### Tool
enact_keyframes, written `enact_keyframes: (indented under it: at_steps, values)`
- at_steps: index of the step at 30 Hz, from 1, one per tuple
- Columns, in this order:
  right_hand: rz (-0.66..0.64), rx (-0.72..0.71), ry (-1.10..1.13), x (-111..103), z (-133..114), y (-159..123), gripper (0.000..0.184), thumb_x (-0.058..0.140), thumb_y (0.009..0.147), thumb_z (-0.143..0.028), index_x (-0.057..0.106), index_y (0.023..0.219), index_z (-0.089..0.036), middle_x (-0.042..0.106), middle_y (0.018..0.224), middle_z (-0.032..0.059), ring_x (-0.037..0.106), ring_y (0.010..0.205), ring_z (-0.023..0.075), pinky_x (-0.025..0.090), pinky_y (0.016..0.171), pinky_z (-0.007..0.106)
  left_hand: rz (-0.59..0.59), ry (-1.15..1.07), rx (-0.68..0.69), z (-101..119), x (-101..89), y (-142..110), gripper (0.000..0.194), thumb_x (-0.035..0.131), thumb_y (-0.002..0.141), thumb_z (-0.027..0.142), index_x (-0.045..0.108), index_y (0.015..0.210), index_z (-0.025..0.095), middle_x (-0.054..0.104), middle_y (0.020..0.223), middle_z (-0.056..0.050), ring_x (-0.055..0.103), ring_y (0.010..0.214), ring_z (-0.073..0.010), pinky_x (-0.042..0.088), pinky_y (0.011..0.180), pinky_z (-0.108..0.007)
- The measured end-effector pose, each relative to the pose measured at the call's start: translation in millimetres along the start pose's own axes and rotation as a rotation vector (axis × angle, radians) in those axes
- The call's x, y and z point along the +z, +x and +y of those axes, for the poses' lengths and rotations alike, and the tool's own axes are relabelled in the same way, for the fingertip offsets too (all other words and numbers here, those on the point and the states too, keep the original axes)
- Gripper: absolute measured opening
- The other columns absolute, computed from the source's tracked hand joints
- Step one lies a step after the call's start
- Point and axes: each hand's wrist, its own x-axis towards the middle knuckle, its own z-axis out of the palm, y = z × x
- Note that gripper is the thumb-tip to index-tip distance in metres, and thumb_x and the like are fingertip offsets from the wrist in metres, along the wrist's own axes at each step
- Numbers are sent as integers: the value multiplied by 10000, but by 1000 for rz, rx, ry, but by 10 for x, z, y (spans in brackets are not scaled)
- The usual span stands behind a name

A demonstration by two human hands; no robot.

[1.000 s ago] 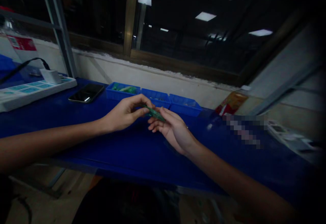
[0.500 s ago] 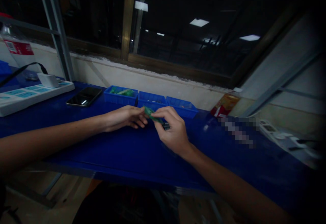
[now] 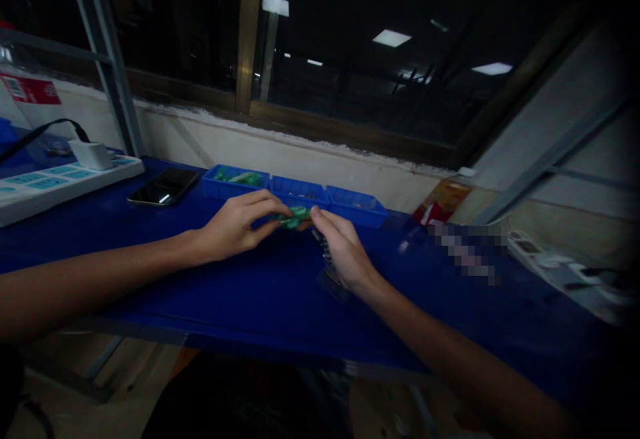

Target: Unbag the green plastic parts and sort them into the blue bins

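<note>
- green piece [image 3: 297, 215] sits between my two hands, raised above the blue table [image 3: 225, 306] and on the near side of a row of bins; its exact shape is too blurred for me to make out.
- my left hand [image 3: 244, 226] pinches the piece at its left end, thumb against fingertips.
- my right hand [image 3: 347, 249] presses its thumb on the other end; the fingers behind are mostly hidden, so i cannot tell how they lie.
- by the right palm i see a dark, shiny, ribbed item [image 3: 326, 252]; from my end i cannot tell whether it is held or rests on the table.
- beyond the hands, the left bin [image 3: 230, 191] holds more green material; what lies in the middle bin [image 3: 317, 202] is too small to name.
- i judge the step in hand to be two-handed handling of the piece, perhaps turning or adjusting it.
- the next move, as i read it, calls for one firm pinch while the other hand shifts, with care around the ribbed item.
</note>
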Motion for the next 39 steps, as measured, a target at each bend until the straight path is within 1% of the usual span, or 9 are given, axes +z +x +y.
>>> enact_keyframes:
  at_steps: [3, 6, 11, 16, 22, 25, 30, 35, 39]
  values:
    - [-62, 192, 208, 37, 95, 44, 291, 459, 806, -411, 628, 790, -175, 631, 751, 30, 553, 711, 147, 409, 656, 293, -71, 151, 144, 29, -8, -13, 234, 439, 832, 119, 589, 996, 194, 582, 978, -54, 538, 912, -153, 443, 791, -299]
    - [-10, 160, 189, 41, 165, 67, 217, 514, 775, -334, 620, 857, -164, 635, 752, 36, 564, 668, 141, 424, 615, 279, -167, 126, 72, 43, 24, -8, 226, 489, 813, 157, 587, 1012, 196, 560, 1037, -66, 514, 963, -178, 424, 836, -332]
    - [148, -319, -286, -22, 159, 30, 171, 512, 793, -220, 622, 922, -196, 627, 828, 38, 571, 766, 162, 443, 721, 320, -238, -405, -483, 57, 56, 45, 337, 520, 794, 420, 580, 985, 149, 593, 1002, -84, 538, 947, -201, 432, 812, -354]
    - [-5, -555, -561, 26, 92, -67, 257, 469, 812, -145, 617, 999, -239, 597, 925, 53, 522, 878, 184, 430, 775, 359, -182, -950, -864, 23, 66, 80, 369, 513, 785, 473, 596, 854, 119, 615, 796, -66, 572, 731, -154, 433, 662, -286]
    - [-37, -347, -418, 41, 78, -28, 222, 545, 782, -288, 622, 963, -185, 598, 933, 64, 501, 930, 197, 394, 827, 369, -57, -457, -533, -19, 58, 56, 214, 555, 782, 290, 584, 942, 150, 626, 859, -49, 563, 765, -160, 428, 708, -296]
    - [-70, -68, -136, 22, 127, 43, 327, 443, 828, -439, 644, 798, -183, 632, 811, 45, 545, 848, 182, 394, 779, 353, -91, -117, -238, 30, 22, 40, 224, 502, 815, 223, 579, 1022, 189, 619, 976, -49, 554, 906, -178, 414, 812, -307]
    - [-127, 329, 428, 18, 134, 88, 411, 429, 804, -515, 624, 748, -157, 621, 638, 35, 579, 649, 146, 390, 598, 275, -165, 31, 14, 43, -14, 21, 337, 387, 831, 87, 547, 1109, 191, 588, 1082, -60, 522, 1017, -163, 402, 889, -318]
    - [-71, 357, 466, 14, 134, 114, 157, 583, 715, -312, 596, 727, -156, 591, 646, 4, 537, 573, 100, 353, 519, 231, -136, 29, 50, -22, -8, 22, 394, 383, 796, 30, 542, 1104, 216, 570, 1136, -39, 461, 1118, -173, 337, 971, -384]
    - [88, 178, 236, -24, 183, 156, 135, 554, 733, -296, 564, 780, -170, 589, 668, -1, 523, 567, 97, 373, 513, 238, 61, -136, -178, 27, 11, 69, 364, 500, 787, 148, 477, 1150, 170, 525, 1159, -85, 453, 1094, -201, 378, 901, -358]
